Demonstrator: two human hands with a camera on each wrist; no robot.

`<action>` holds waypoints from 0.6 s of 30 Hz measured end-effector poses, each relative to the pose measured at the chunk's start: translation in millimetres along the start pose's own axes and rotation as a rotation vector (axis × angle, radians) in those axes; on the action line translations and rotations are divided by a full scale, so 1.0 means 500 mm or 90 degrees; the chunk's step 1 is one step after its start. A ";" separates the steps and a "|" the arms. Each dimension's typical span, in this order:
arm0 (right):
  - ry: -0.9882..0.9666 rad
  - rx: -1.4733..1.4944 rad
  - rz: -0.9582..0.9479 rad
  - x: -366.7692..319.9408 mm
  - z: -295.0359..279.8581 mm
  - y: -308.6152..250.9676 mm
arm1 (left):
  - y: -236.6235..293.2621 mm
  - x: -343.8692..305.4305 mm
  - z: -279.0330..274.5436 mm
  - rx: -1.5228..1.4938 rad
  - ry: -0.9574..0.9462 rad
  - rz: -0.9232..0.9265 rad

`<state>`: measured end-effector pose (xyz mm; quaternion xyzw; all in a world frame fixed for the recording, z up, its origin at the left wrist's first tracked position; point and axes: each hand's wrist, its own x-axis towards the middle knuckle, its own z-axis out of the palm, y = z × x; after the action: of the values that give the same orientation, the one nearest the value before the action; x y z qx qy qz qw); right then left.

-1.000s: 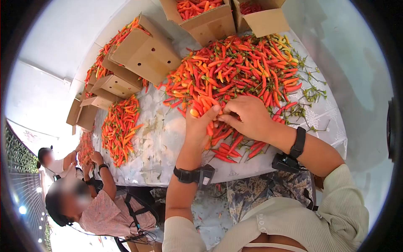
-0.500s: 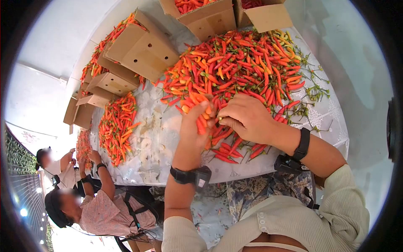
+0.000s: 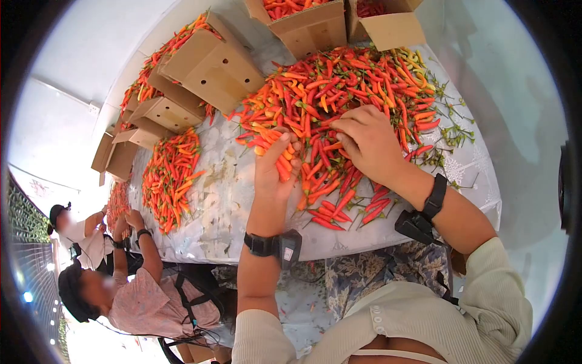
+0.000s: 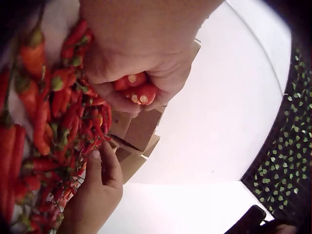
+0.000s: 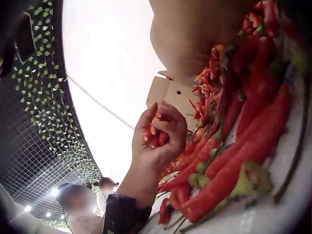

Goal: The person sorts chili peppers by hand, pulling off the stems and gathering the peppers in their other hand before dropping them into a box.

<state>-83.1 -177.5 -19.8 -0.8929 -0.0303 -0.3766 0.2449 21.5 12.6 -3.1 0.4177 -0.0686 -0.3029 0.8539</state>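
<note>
My left hand [image 3: 277,173] grips a bunch of orange and red chili peppers [image 3: 283,165]. In the left wrist view their pale, stemless ends [image 4: 143,99] poke out between the curled fingers. Over the near side of a big heap of chili peppers [image 3: 339,85] is my right hand [image 3: 371,145], a short way right of the left one. Its thumb and forefinger reach down among the peppers, tips slightly apart in the left wrist view. Several loose red chili peppers [image 3: 327,219] lie near the table's front edge, below the hands.
Plucked green stems [image 3: 451,130] are scattered right of the heap on the covered table [image 3: 224,200]. Cardboard boxes [image 3: 212,70] of chilies line the far side. Another chili pile [image 3: 173,182] lies leftward, where two people [image 3: 163,297] work with peppers.
My right hand has moved from beside the left hand up and right onto the heap. The small pale-green bit at its fingertips no longer shows. The left hand has shifted slightly left, still gripping its chilies.
</note>
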 end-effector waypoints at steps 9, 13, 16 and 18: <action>-0.182 0.039 -0.063 0.002 0.016 0.004 | -0.011 -0.007 0.018 0.103 -0.010 0.015; -0.021 0.026 0.034 0.002 -0.001 -0.007 | -0.010 0.005 -0.003 0.066 -0.013 0.017; 0.010 -0.039 0.086 0.004 -0.014 -0.012 | -0.010 0.008 -0.009 0.073 -0.022 0.025; -0.010 -0.114 0.056 0.000 -0.018 -0.010 | -0.010 0.004 -0.002 0.076 -0.008 0.032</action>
<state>-90.1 -177.3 -12.7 -0.9145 0.0408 -0.3600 0.1802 21.3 9.8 -8.0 0.4643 -0.1021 -0.2795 0.8342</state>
